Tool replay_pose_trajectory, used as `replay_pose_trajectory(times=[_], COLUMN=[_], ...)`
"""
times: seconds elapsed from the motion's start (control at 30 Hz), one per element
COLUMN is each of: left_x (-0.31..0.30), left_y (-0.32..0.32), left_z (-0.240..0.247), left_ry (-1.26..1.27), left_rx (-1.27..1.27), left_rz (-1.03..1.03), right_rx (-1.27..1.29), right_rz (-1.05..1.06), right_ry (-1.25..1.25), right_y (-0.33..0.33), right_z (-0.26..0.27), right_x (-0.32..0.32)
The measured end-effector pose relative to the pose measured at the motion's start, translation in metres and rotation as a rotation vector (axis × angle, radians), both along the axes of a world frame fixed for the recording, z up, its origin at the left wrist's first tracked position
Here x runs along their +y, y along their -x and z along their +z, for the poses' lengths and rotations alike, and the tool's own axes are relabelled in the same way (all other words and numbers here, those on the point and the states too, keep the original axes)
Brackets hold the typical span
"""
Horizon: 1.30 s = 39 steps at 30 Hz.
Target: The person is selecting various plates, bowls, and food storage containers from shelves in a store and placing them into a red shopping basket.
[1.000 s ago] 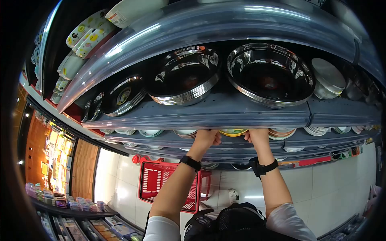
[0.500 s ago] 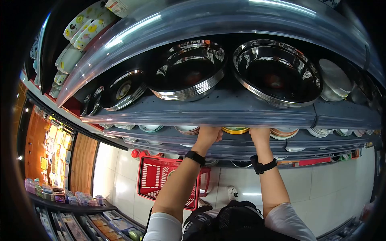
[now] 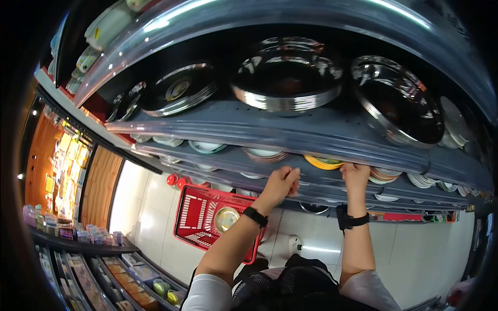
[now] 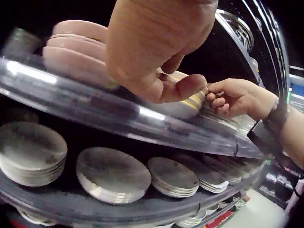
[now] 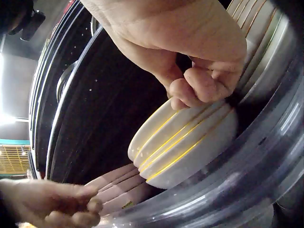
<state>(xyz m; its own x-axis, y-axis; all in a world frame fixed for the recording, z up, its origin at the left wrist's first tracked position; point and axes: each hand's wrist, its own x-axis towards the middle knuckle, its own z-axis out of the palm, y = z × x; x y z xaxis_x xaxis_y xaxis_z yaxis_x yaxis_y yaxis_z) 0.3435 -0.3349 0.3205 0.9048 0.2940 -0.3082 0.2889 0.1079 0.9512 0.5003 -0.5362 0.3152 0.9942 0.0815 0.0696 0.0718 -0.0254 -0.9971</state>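
Note:
My right hand (image 3: 356, 177) is at the right side of a stack of white bowls with yellow rims (image 3: 322, 163) on the shelf below the steel basins. In the right wrist view its curled fingers (image 5: 197, 88) pinch the rim edge of these bowls. My left hand (image 3: 281, 185) hangs in front of the shelf edge, left of the stack, its fingers loosely curled around nothing. In the left wrist view, the left hand partly hides the yellow-rimmed bowls (image 4: 192, 100).
Pink bowls (image 4: 73, 50) stand left of the yellow-rimmed stack, behind a clear shelf lip (image 4: 142, 114). Shiny steel basins (image 3: 288, 78) fill the shelf above. A red shopping basket (image 3: 189, 207) on the floor holds a round dish (image 3: 227, 220). Grey-white bowls (image 4: 114, 173) sit lower.
My left hand has come away from the stack, back and down out of the shelf. The right hand stays at the stack's right side. The head view has shifted, uncovering the dish in the basket.

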Motion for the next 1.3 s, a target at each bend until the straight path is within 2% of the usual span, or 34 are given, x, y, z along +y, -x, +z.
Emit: replay_pose_trajectory(times=[0.03,0.07,0.1,0.17,0.2,0.27,0.3,0.33,0.37,0.43,0.47,0.5,0.53,0.57,0.6,0.7,0.73,0.83,0.93,1.03,1.13,1.23,1.3], left_x=[0.005,0.016,0.037,0.065,0.107,0.133,0.183,0.190,0.216,0.242,0.252,0.268,0.274,0.278,0.282,0.287,0.293,0.296,0.292,0.302,0.295,0.293,0.290], left_y=[0.008,0.029,0.066,0.097,0.139,0.168,0.217,0.223,0.259,0.282,0.292,0.304,0.312,0.313,0.310,0.276,0.277,0.278,0.284,0.294,0.279,0.281,0.278], left_z=[-0.011,-0.024,-0.043,-0.080,-0.113,-0.131,-0.201,-0.203,-0.257,-0.258,-0.277,-0.321,-0.338,-0.349,-0.371,-0.367,-0.378,-0.419,-0.448,-0.463,-0.423,-0.425,-0.408], left_ry=[0.009,0.017,0.026,-0.046,-0.092,-0.038,-0.113,-0.084,-0.441,-0.242,-0.233,-0.373,-0.536,-0.522,-0.534,-0.607,-0.593,-0.594,-0.588,-0.538,-0.600,-0.678,-0.677], left_rx=[0.044,0.105,0.140,0.214,0.311,0.409,0.482,0.505,0.423,0.763,0.768,0.852,0.938,0.941,0.963,1.046,1.047,1.020,1.018,1.041,1.075,1.060,1.082], left_rz=[-0.035,-0.048,-0.008,0.068,0.138,0.243,0.297,0.345,0.174,0.267,0.265,0.214,0.164,0.160,0.124,0.150,0.151,0.046,0.131,0.011,-0.078,-0.014,-0.088], right_rx=[-0.040,-0.013,0.030,0.009,-0.007,-0.049,-0.046,-0.040,-0.030,0.074,0.052,0.025,0.051,0.076,0.067,0.002,0.127,0.148,0.177,0.217,0.196,0.147,0.151], right_rz=[-0.011,-0.021,-0.013,-0.032,-0.046,-0.133,-0.107,-0.075,-0.034,0.109,0.235,0.362,0.387,0.414,0.461,0.532,0.556,0.491,0.443,0.423,0.498,0.559,0.567], right_ry=[-0.057,-0.017,0.031,-0.100,-0.093,-0.060,-0.036,-0.024,-0.002,0.132,0.210,0.303,0.398,0.505,0.561,0.593,0.637,0.707,0.716,0.715,0.708,0.731,0.729], right_y=[-0.011,-0.013,-0.001,0.001,0.018,0.046,0.065,0.079,0.096,0.144,0.181,0.214,0.230,0.245,0.265,0.310,0.311,0.322,0.327,0.332,0.337,0.337,0.335], right_z=[-0.010,0.001,0.010,0.004,0.007,0.025,0.019,0.014,0.008,-0.016,-0.045,-0.073,-0.068,-0.063,-0.081,-0.104,-0.102,-0.126,-0.139,-0.137,-0.138,-0.127,-0.119], right_x=[-0.009,-0.017,-0.009,-0.008,0.008,0.007,0.022,0.021,0.022,0.042,0.042,0.058,0.068,0.080,0.091,0.108,0.110,0.106,0.108,0.116,0.127,0.138,0.142])
